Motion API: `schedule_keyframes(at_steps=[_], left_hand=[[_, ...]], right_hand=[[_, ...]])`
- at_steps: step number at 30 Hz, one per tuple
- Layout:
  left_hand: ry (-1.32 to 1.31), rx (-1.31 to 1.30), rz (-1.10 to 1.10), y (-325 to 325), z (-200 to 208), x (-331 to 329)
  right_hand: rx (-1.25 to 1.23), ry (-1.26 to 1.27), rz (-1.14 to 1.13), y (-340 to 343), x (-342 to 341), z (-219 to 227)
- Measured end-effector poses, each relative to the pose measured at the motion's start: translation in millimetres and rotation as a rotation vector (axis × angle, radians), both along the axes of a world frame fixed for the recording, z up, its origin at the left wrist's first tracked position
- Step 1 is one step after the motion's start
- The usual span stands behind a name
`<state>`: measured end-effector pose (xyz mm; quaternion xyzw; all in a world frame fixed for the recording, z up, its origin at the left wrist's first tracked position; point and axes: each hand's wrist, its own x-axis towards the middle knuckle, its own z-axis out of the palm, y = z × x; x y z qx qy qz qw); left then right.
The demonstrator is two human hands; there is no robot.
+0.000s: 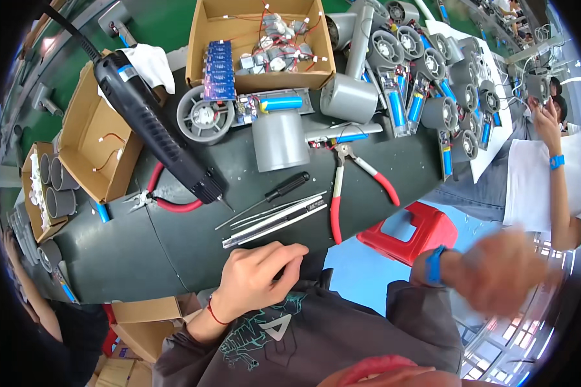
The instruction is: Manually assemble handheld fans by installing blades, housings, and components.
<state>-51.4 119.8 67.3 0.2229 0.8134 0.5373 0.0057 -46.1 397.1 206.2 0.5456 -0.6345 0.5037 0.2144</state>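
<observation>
While your left hand (pixel 255 277) rests with curled, empty fingers just below the slim silver metal tweezers (pixel 274 222), grip them mid-shaft: light, stiff, slippery; your blurred right hand (pixel 500 271) is unreadable.

Red-handled pliers (pixel 352 184), a cardboard box (pixel 259 42) (wired parts inside), red stool (pixel 410 232).

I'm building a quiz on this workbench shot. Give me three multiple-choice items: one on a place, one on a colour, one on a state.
1. Where does the left hand rest?
A. on the near edge of the dark table
B. inside a cardboard box
C. on the red stool

2. What colour are the handles of the pliers?
A. blue
B. red
C. green

3. What is the right hand doing?
A. gripping the screwdriver
B. holding the pliers
C. raised off the table, blurred

Answers: 1 A, fingers lie on the table edge; 2 B, both handles are red; 3 C, it is beside the table, smeared.
</observation>
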Motion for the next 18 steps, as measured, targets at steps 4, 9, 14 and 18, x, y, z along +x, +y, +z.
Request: schedule_keyframes(at_steps=[4,9,14,18], left_hand=[[-0.036,0.014,-0.003,-2.7,1.1,2.9],[-0.029,0.015,0.000,-2.4,-0.9,-3.6],[-0.049,0.037,0.007,-2.4,-1.3,-1.4],[-0.067,0.047,0.019,-2.5,0.2,4.1]], right_hand=[[-0.268,0.082,-0.084,-25.9,-14.1,-9.2],[-0.542,0.182,-0.155,-46.3,-18.1,-6.2],[-0.128,0.151,-0.032,-6.8,-0.9,0.1],[-0.177,-0.200,-0.194,-17.6,-14.6,-22.8]])
